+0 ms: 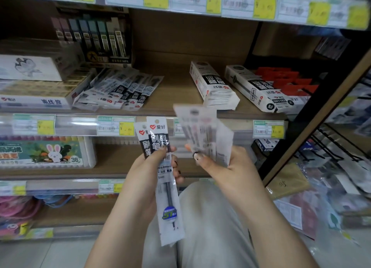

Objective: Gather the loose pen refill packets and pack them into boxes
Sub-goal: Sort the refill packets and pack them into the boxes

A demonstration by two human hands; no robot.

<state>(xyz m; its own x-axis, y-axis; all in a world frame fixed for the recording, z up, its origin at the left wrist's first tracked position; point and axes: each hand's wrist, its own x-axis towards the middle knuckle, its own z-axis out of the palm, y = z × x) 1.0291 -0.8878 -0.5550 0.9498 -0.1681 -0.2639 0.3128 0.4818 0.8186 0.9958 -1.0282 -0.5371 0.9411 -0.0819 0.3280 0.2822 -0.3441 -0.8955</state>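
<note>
My left hand pinches two black-and-clear pen refill packets, held upright in front of the shelf. My right hand grips a fanned, blurred bunch of refill packets just to the right of them. A loose pile of the same packets lies on the wooden shelf at the left. Two white refill boxes lie on the shelf: one in the middle with packets showing at its open end, another further right.
A black display box of refills stands at the back left, with flat white boxes below it. Red packs lie at the right. A black shelf post and hooks close off the right side. My legs are below.
</note>
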